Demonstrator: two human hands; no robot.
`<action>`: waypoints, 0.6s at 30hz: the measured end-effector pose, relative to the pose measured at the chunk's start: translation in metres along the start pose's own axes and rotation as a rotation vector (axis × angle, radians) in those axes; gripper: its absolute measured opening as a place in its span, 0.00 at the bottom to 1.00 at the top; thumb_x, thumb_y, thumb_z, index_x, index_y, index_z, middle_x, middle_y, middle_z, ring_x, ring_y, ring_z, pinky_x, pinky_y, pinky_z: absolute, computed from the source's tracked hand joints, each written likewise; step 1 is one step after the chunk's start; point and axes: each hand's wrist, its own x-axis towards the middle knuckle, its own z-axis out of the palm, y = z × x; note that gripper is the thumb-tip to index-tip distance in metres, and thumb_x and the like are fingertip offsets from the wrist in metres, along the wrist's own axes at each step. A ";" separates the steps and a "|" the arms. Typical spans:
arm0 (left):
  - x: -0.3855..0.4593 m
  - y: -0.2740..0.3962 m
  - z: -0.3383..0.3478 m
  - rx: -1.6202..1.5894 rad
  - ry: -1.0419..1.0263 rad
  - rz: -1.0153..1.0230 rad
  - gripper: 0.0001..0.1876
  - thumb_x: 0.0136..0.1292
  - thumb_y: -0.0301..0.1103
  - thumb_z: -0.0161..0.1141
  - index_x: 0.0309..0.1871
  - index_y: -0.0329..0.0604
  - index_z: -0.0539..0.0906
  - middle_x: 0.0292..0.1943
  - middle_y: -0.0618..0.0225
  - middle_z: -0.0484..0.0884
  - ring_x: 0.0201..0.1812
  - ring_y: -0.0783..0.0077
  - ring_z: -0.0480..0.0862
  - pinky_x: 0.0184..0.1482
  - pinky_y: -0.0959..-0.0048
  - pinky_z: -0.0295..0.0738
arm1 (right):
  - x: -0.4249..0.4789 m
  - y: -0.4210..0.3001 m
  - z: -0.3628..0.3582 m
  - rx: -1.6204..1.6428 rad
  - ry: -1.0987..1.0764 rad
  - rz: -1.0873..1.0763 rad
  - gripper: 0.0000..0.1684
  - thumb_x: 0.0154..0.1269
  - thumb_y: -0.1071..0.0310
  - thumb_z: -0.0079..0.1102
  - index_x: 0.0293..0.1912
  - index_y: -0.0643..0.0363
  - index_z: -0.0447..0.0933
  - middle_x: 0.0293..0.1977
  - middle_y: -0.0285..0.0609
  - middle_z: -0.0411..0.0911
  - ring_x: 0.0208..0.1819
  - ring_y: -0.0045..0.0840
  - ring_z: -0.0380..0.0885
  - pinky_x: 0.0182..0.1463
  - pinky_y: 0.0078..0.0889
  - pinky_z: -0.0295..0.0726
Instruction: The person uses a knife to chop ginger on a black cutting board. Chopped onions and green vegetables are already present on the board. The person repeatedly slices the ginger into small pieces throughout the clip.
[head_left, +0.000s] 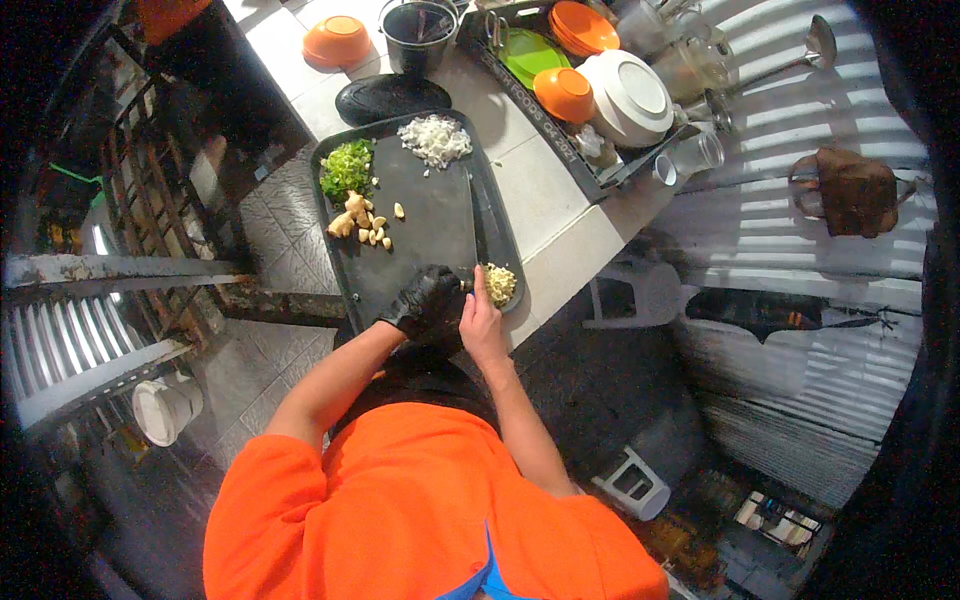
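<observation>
My left hand (431, 300), in a black glove, presses near the front of a dark tray (420, 225), its fingers curled at a small pale piece beside the knife. My bare right hand (481, 319) grips a knife (472, 202), index finger laid along it; the blade points away from me and its handle is mostly hidden. Minced garlic (499, 285) lies right of the knife. Farther up the tray are peeled garlic cloves (379, 223), ginger root (352, 214), chopped green onion (347, 169) and chopped white onion (435, 141).
Beyond the tray are a black oval lid (393, 100), an orange bowl stack (337, 42) and a dark pot (418, 37). A black crate (540, 124) of bowls and plates stands at the right on the tiled counter (514, 176). A white stool (637, 484) is on the floor.
</observation>
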 end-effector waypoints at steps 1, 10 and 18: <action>0.000 -0.005 0.005 0.031 -0.026 0.005 0.13 0.56 0.42 0.68 0.36 0.43 0.84 0.35 0.53 0.83 0.39 0.45 0.82 0.48 0.54 0.76 | 0.003 -0.003 -0.006 -0.007 -0.015 -0.007 0.37 0.79 0.69 0.49 0.82 0.51 0.53 0.38 0.72 0.82 0.41 0.68 0.82 0.44 0.67 0.78; 0.001 -0.008 0.006 0.015 -0.038 -0.025 0.10 0.54 0.39 0.67 0.31 0.43 0.83 0.32 0.53 0.83 0.38 0.45 0.82 0.44 0.53 0.75 | -0.002 -0.003 0.002 -0.069 -0.064 0.067 0.36 0.80 0.68 0.48 0.82 0.56 0.52 0.50 0.71 0.80 0.48 0.65 0.81 0.50 0.62 0.80; -0.001 -0.010 0.007 -0.062 0.077 -0.024 0.11 0.55 0.38 0.67 0.31 0.39 0.81 0.30 0.49 0.81 0.36 0.40 0.79 0.40 0.49 0.72 | -0.004 -0.015 0.005 -0.098 -0.043 0.048 0.37 0.80 0.67 0.47 0.82 0.53 0.50 0.39 0.71 0.82 0.41 0.66 0.82 0.43 0.66 0.79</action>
